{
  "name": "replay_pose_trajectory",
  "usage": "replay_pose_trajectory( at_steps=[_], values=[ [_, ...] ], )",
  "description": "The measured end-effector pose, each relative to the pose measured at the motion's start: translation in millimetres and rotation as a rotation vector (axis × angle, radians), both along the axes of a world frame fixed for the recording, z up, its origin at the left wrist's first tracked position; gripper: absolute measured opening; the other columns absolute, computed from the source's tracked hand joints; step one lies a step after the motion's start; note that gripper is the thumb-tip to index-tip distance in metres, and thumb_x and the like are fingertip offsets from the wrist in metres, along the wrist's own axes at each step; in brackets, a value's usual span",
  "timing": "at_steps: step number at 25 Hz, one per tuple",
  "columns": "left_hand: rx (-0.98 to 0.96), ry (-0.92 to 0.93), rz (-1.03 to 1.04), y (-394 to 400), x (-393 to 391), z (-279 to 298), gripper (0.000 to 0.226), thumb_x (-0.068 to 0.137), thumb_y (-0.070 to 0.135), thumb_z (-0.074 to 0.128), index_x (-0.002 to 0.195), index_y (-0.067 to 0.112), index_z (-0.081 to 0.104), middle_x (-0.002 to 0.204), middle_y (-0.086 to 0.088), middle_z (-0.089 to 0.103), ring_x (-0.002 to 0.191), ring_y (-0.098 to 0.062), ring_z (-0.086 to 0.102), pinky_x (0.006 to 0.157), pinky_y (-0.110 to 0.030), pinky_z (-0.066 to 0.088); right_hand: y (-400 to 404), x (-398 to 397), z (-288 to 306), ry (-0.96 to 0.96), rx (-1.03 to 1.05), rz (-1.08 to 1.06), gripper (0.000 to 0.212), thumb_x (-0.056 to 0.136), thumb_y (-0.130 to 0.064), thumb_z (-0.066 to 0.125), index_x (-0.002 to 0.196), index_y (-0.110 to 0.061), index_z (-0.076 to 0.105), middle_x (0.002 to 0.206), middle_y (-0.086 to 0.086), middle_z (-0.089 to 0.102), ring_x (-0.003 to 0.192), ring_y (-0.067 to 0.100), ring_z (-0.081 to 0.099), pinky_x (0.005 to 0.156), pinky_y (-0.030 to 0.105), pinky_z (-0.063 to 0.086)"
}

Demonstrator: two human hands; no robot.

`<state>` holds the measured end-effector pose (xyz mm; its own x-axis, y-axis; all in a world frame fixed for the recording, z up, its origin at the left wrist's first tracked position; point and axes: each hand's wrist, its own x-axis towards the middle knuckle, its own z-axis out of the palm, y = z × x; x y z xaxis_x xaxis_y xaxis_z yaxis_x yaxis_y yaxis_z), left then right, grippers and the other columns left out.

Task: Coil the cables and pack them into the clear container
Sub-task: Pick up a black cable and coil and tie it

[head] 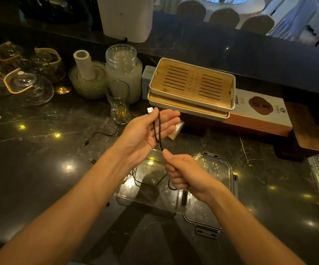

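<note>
Dark marble counter (40, 169): black braided cable (159, 129), silver USB plug (149, 110).

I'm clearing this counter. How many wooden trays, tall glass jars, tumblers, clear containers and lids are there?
Trays: 2, stacked
Jar: 1
Tumbler: 1
Container: 1
Lid: 1
Total: 6
</note>
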<state>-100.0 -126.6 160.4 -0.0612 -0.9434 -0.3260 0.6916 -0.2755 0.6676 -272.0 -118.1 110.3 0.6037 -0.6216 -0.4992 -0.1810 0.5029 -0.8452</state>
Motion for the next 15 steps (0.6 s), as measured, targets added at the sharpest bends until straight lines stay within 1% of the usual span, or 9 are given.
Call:
replay_pose_trajectory(
  at_steps=[2, 3, 5, 6, 8, 9, 11, 14, 15],
  values=[
    [-0.007, 0.003, -0.074, 4, -8, -1, 0.038, 0.109, 0.022, 0.039, 0.124, -0.004, 0.063, 0.11, -0.014, 0.077, 0.08, -0.011, 0.076, 0.067, -0.018, 0.061, -8, -6, -5, -0.058, 0.119, -0.075, 0.043, 0.09, -0.046, 0.068, 0.061, -0.024, 0.047, 0.057, -0.005, 0.02, 0.05, 0.011, 0.009, 0.042, 0.021, 0.01],
    [-0.005, -0.024, -0.109, 7, -12, -4, 0.038, 0.108, 0.022, 0.04, 0.126, -0.003, 0.062, 0.111, -0.013, 0.077, 0.076, -0.008, 0.075, 0.063, -0.015, 0.059, -16, -9, -4, -0.056, 0.141, -0.096, 0.037, 0.087, -0.043, 0.071, 0.061, -0.024, 0.053, 0.057, -0.006, 0.019, 0.05, 0.01, 0.01, 0.043, 0.023, 0.008],
    [0.008, -0.115, -0.192, 14, -18, -12, 0.037, 0.107, 0.022, 0.045, 0.128, -0.002, 0.063, 0.106, -0.011, 0.077, 0.066, -0.003, 0.067, 0.056, -0.011, 0.051, -38, -14, 3, -0.027, 0.147, -0.098, 0.025, 0.08, -0.041, 0.077, 0.07, -0.022, 0.065, 0.056, -0.008, 0.024, 0.046, 0.008, 0.014, 0.045, 0.024, 0.008],
    [0.013, -0.159, -0.241, 17, -20, -15, 0.036, 0.106, 0.023, 0.047, 0.126, 0.0, 0.066, 0.1, -0.009, 0.076, 0.063, -0.002, 0.063, 0.054, -0.012, 0.047, -50, -16, 8, -0.022, 0.154, -0.088, 0.025, 0.08, -0.041, 0.079, 0.075, -0.02, 0.065, 0.054, -0.009, 0.03, 0.043, 0.006, 0.019, 0.044, 0.022, 0.009],
    [0.017, -0.238, -0.318, 22, -23, -20, 0.031, 0.105, 0.022, 0.05, 0.118, 0.003, 0.071, 0.084, -0.005, 0.073, 0.06, -0.004, 0.06, 0.054, -0.014, 0.045, -71, -14, 18, 0.003, 0.152, -0.05, 0.029, 0.092, -0.038, 0.072, 0.075, -0.017, 0.061, 0.051, -0.009, 0.037, 0.04, 0.004, 0.025, 0.042, 0.019, 0.012],
    [0.012, -0.288, -0.339, 23, -23, -19, 0.029, 0.105, 0.021, 0.05, 0.114, 0.004, 0.072, 0.079, -0.004, 0.072, 0.06, -0.006, 0.062, 0.054, -0.015, 0.047, -79, -12, 24, 0.051, 0.123, -0.026, 0.034, 0.098, -0.037, 0.066, 0.071, -0.018, 0.058, 0.051, -0.008, 0.036, 0.041, 0.005, 0.025, 0.043, 0.019, 0.013],
    [-0.003, -0.43, -0.355, 21, -22, -18, 0.027, 0.107, 0.02, 0.047, 0.111, 0.005, 0.069, 0.077, -0.006, 0.075, 0.064, -0.01, 0.069, 0.058, -0.017, 0.052, -85, -9, 42, 0.171, 0.017, 0.016, 0.039, 0.103, -0.037, 0.059, 0.068, -0.019, 0.056, 0.054, -0.006, 0.036, 0.044, 0.007, 0.027, 0.044, 0.02, 0.017],
    [-0.021, -0.588, -0.317, 17, -22, -18, 0.028, 0.108, 0.02, 0.044, 0.108, 0.01, 0.07, 0.087, -0.01, 0.08, 0.071, -0.014, 0.075, 0.066, -0.022, 0.058, -73, -1, 63, 0.302, -0.262, 0.068, 0.032, 0.104, -0.027, 0.055, 0.075, -0.014, 0.059, 0.058, -0.003, 0.042, 0.049, 0.01, 0.034, 0.048, 0.024, 0.027],
    [-0.025, -0.63, -0.298, 16, -23, -18, 0.029, 0.109, 0.021, 0.044, 0.105, 0.011, 0.07, 0.085, -0.009, 0.079, 0.07, -0.014, 0.074, 0.069, -0.025, 0.058, -68, 2, 66, 0.348, -0.38, 0.063, 0.031, 0.103, -0.026, 0.055, 0.076, -0.013, 0.061, 0.059, -0.003, 0.045, 0.051, 0.01, 0.038, 0.051, 0.026, 0.031]
  ],
)
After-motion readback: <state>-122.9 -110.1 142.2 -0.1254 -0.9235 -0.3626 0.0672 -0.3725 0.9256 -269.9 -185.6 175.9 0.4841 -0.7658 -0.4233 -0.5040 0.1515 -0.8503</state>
